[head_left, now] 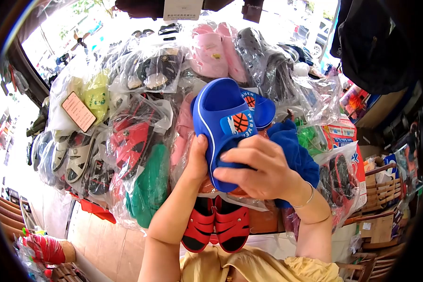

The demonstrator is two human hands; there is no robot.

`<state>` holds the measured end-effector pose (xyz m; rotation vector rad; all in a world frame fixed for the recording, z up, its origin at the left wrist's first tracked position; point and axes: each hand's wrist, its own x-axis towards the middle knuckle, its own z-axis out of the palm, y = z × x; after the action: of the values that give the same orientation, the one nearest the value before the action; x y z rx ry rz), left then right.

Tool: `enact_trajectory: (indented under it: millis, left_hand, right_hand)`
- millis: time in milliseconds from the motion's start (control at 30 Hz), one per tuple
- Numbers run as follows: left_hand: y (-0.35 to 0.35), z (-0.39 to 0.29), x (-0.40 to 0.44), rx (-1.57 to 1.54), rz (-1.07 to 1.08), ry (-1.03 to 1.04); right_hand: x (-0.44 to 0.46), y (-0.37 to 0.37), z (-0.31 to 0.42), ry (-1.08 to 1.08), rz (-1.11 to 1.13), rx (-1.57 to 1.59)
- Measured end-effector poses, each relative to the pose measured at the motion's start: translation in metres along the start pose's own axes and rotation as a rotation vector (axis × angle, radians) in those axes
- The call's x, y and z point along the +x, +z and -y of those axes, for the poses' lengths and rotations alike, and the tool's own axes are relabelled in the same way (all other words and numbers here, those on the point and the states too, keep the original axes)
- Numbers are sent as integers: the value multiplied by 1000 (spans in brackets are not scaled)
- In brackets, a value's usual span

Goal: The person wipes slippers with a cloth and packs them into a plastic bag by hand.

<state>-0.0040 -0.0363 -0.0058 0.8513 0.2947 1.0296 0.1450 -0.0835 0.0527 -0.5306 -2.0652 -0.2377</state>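
A blue slipper [216,109] with a white side stripe and a basketball badge is held up over the heap of footwear, its toe end tilted away from me. My left hand [198,157] grips its left side, with most of the fingers hidden behind it. The bent fingers of my right hand [261,167] lie at the slipper's foot opening; their tips are partly hidden. Just behind is a second blue slipper [265,112] with the same badge. A blue cloth [293,157] lies right of my right hand. Below my wrists, red-and-black sandals [216,224] stand side by side.
Bagged footwear covers the stand: pink clogs [207,54], grey clogs [251,42], red sandals [129,136] and a green pair [150,185]. A phone [78,112] lies at the left. Wooden chairs [383,188] are at the right, with red string [44,249] at lower left.
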Motion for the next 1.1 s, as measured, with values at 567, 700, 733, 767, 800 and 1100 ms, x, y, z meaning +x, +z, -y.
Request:
enact_trajectory:
  millis: [567, 700, 733, 767, 800, 1100]
  left_hand:
    - [-14, 6, 8, 169, 112, 157]
    - [-7, 1, 4, 223, 16, 57]
    - [-7, 0, 4, 213, 19, 36]
    - [-14, 2, 2, 151, 73, 48]
    - [-16, 4, 6, 146, 122, 89]
    - [-9, 1, 5, 62, 102, 54]
  right_hand:
    - [-4, -13, -25, 242, -135, -124]
    - [-1, -3, -8, 83, -8, -16]
    - [-1, -1, -3, 67, 15, 22]
    - [-1, -2, -6, 27, -18, -36]
    - [-1, -7, -10, 36, -46, -93]
    - [-2, -4, -10, 72, -12, -7]
